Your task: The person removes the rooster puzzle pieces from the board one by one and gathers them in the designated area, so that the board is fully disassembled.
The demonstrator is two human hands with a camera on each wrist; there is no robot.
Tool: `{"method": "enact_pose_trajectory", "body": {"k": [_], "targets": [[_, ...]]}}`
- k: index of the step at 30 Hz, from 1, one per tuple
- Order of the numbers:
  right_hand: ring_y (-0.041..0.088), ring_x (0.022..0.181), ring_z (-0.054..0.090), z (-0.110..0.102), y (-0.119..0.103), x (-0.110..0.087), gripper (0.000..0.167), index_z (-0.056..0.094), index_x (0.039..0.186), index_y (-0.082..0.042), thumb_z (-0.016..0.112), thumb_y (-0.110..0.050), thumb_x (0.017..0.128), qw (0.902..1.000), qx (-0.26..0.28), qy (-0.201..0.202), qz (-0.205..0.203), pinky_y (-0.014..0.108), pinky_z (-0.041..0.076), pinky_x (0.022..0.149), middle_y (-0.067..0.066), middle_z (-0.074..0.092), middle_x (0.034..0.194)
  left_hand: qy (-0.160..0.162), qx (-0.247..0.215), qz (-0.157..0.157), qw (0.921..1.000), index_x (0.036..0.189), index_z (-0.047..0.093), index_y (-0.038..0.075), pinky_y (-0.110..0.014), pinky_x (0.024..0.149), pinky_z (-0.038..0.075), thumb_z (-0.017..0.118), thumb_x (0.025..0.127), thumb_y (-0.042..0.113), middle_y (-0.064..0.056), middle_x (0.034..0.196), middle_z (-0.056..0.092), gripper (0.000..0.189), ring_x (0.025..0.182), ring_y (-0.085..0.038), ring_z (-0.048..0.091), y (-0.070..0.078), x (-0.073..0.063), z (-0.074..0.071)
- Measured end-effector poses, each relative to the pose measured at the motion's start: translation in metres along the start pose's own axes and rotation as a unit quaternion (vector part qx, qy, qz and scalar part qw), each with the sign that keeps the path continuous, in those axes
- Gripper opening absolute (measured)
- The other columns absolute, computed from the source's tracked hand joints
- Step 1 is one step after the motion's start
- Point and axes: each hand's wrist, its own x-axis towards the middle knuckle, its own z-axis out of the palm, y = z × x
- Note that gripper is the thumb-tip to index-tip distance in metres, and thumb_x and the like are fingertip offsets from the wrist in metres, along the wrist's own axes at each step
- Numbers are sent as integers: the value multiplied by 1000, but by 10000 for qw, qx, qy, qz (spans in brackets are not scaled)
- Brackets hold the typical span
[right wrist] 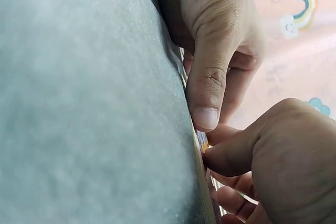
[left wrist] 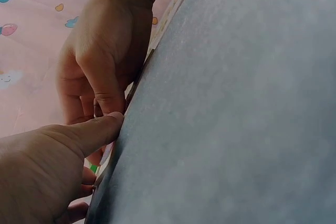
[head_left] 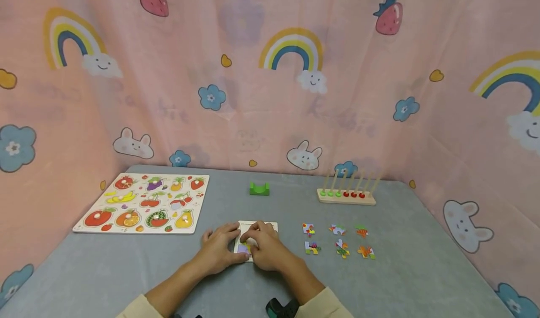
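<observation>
A small white-rimmed puzzle tray (head_left: pixel 273 225) lies flat on the table under both hands. My left hand (head_left: pixel 217 251) grips its left side, fingers toward the far edge and thumb at the near edge. My right hand (head_left: pixel 266 248) reaches over the tray with bent fingers, pinching a puzzle piece (right wrist: pixel 202 141), mostly hidden by the fingertips. A purplish printed part (head_left: pixel 243 248) shows in the tray between the hands. In the right wrist view the left thumb (right wrist: pixel 206 115) lies along the tray edge beside the right thumb (right wrist: pixel 226 157). Several loose jigsaw pieces (head_left: pixel 312 248) lie to the right.
A fruit peg board (head_left: pixel 141 212) covers the table's left part. At the back stand a green notched block (head_left: pixel 259 189) and a wooden bead counter (head_left: pixel 347 198) with green and red beads. A dark object (head_left: pixel 281 307) is by the right sleeve. Patterned pink cloth (head_left: pixel 253 121) surrounds the table.
</observation>
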Motion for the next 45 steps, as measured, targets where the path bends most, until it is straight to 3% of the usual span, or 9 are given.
{"method": "enact_pose_trajectory", "body": {"k": [5,12,18,30,38,45], "targets": [[22,99,47,1,1,1,28,69,98,-15,57,3,81,9997,199,64,91,45,37,86,-1,54,104,17,35,19,10000,122,64,-3,-67,97,15,85,72,35,-13,135,54,66,129,-32,43,-1,1,0],[15,90,53,2,5,1,31,73,104,-9,61,5,78,9971,325,373,-585,40,41,82,-4,65,91,37,38,57,10000,122,65,-2,-67,97,16,84,73,35,-13,135,54,64,129,-31,43,0,0,-1],[16,86,51,0,6,-1,36,73,109,-7,63,3,76,9951,242,365,-882,36,40,77,-2,63,87,-3,36,31,10000,122,65,-2,-67,97,16,84,73,34,-13,135,54,64,129,-32,43,1,0,-1],[12,91,45,-8,4,-4,49,67,124,-8,64,-2,76,9980,85,-293,-562,32,37,79,-5,58,97,-62,-26,4,10000,123,63,-4,-67,97,14,84,74,35,-14,137,52,66,129,-33,42,1,0,-2],[14,93,46,-7,5,-4,44,64,127,-4,62,-5,83,9985,46,-119,-525,35,38,82,-3,57,99,-7,10,49,10000,122,64,-4,-68,97,14,85,73,32,-15,136,52,64,129,-33,42,0,0,-1],[15,97,48,-8,9,-7,46,62,129,-5,64,-7,83,9972,306,44,-683,38,40,85,-2,61,105,-11,100,62,9999,123,64,-2,-67,97,15,84,74,33,-14,136,53,64,129,-33,42,0,0,0]]}}
